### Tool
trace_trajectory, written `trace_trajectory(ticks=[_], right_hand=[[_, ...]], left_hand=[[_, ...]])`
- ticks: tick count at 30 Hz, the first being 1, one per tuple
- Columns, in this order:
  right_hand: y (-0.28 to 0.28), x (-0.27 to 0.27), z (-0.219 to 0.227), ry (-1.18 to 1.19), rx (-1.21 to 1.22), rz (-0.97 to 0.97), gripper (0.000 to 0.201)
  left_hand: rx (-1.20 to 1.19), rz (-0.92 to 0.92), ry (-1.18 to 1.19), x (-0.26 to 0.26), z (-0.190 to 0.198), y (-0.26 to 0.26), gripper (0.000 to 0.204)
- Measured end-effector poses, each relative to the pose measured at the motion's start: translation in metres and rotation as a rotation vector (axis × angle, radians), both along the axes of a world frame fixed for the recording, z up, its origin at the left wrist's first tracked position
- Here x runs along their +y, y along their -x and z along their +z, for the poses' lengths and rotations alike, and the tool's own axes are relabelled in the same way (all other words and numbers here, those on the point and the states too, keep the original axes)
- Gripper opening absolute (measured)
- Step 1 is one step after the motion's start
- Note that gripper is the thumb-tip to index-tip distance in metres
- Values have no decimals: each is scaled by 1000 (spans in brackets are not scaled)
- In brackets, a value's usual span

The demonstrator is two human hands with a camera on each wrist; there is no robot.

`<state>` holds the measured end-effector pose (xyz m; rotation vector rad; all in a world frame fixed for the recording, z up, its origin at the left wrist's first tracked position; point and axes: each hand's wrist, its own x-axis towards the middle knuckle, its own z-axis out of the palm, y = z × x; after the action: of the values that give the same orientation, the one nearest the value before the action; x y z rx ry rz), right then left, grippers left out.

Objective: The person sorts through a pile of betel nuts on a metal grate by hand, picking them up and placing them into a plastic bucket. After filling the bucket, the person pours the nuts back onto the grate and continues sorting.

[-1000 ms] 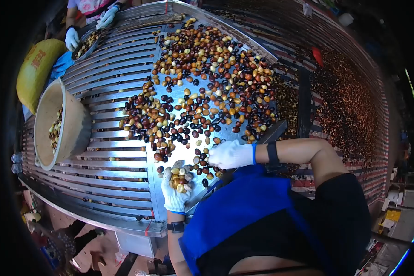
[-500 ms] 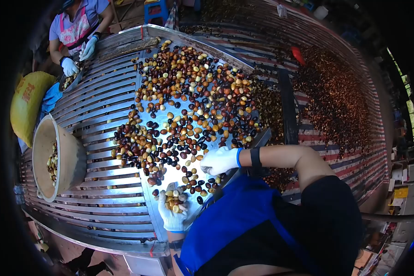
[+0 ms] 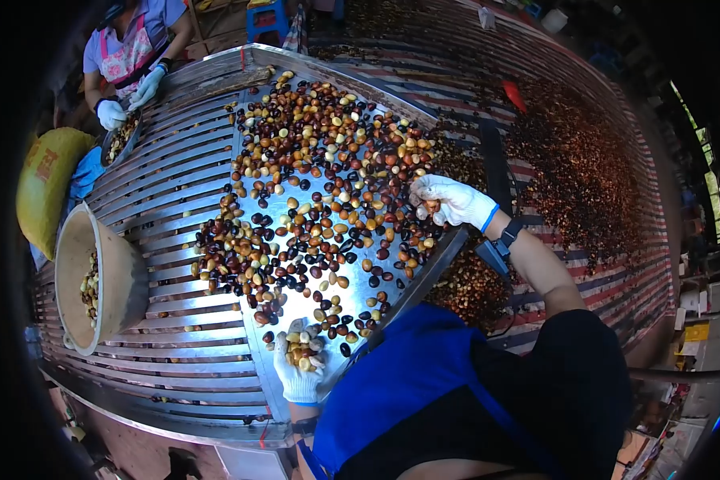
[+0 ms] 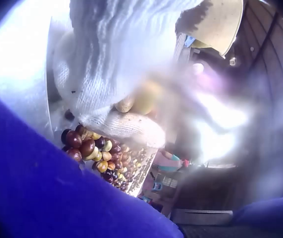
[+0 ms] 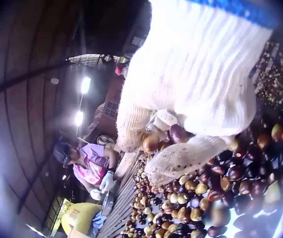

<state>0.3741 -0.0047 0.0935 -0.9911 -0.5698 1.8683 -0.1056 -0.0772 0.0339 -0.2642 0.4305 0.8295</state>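
Glossy nuts, dark brown, orange and pale yellow, lie spread over a metal sheet (image 3: 256, 344); the main pile (image 3: 312, 128) is toward the far side. My left hand (image 3: 299, 382), in a white knitted glove, is cupped at the near edge and holds a clutch of pale yellow nuts (image 3: 302, 352). The right hand (image 3: 456, 202), gloved too, hovers by the pile's right side, above the metal rim (image 3: 428, 276). In the right wrist view its fingers curl round a few brown nuts (image 5: 151, 143), partly hidden by the thumb and fingers.
A large beige bucket (image 3: 124, 280) with some nuts inside stands on the slatted left part of the table. Beyond it are a yellow sack (image 3: 52, 180) and another person with gloved hands (image 3: 112, 114) at a pan. Striped sheeting (image 3: 568, 280) covered with husks lies to the right.
My right hand has moved from the near nuts up and right to the pile's right side, now with brown nuts in its fingers. The left hand keeps its clutch of nuts.
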Motion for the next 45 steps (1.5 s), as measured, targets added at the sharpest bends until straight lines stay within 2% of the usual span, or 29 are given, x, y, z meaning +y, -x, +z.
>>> trace_trajectory(ticks=[2,5,6,9,10,14,16,17,18,20,21,22,23,24,25,26,27,28,30,31,32,34,36,38,40,42,43,44,45], right_hand=[[23,7,-7,54,46,41,20],[75,23,-2,86,-120,186,24],[97,32,-2,45,-186,269,30],[148,47,17,-56,-590,460,33],[162,53,23,-241,-887,558,29],[210,66,27,-440,-1287,734,22],[214,77,-61,-1119,-1573,500,21],[219,70,-54,-1204,-1622,477,23],[221,61,-61,-942,-1371,470,25],[227,51,-47,-679,-1343,679,26],[227,40,-50,-936,-1619,499,27],[228,38,-52,-844,-1610,482,25],[221,45,-51,-902,-1619,664,24],[217,49,-44,-955,-1618,849,23],[219,47,-39,-961,-1618,853,23],[223,45,-33,-956,-1589,761,22],[227,42,-28,-948,-1557,674,21],[232,41,-22,-953,-1554,684,21],[248,40,-7,-964,-1374,667,21],[251,44,-25,-1043,-1289,621,21],[255,45,-25,-1051,-1283,624,21],[265,46,-26,-1002,-1268,669,20],[272,43,-30,-1062,-1336,685,22],[280,36,-35,-369,-1005,514,25],[280,36,-37,-404,-1055,548,26],[277,39,-40,-481,-1158,611,27],[271,43,-51,-1014,-1448,679,24],[268,46,-49,-1018,-1448,680,24],[268,54,-46,-988,-1462,703,23]], left_hand=[[-91,0,-50,-2,0,1,38],[30,-26,8,0,1,5,38],[30,-26,37,0,1,6,37],[27,-17,11,-1,-3,7,37],[-4,-17,-16,-2,-3,8,38],[16,29,-72,-4,-10,13,46],[-22,54,-80,-4,-6,12,45],[28,59,-67,-5,-4,11,45],[77,64,-53,-5,-3,11,45],[124,94,-63,-7,0,11,47],[166,120,-51,-7,3,10,48],[204,145,-42,-5,5,8,49],[98,162,-59,-8,9,6,49],[95,169,-58,-9,8,6,49],[144,142,-98,-8,5,8,49],[193,115,-138,-6,4,9,49],[85,101,-114,-6,2,10,49],[83,110,-111,-6,1,10,49],[-27,96,-43,-7,8,9,50],[-121,80,-49,-7,-1,12,50],[-118,87,-52,-7,-1,11,50],[89,174,-45,-8,-1,6,51],[108,203,-44,-8,-2,5,51],[144,228,-37,-7,-4,6,52],[6,136,-65,-6,-5,11,49],[-107,134,-119,-5,-4,10,48],[-74,138,-115,-6,-8,10,49],[-39,142,-112,-6,-6,10,49],[-118,139,-107,-5,-3,11,50]])
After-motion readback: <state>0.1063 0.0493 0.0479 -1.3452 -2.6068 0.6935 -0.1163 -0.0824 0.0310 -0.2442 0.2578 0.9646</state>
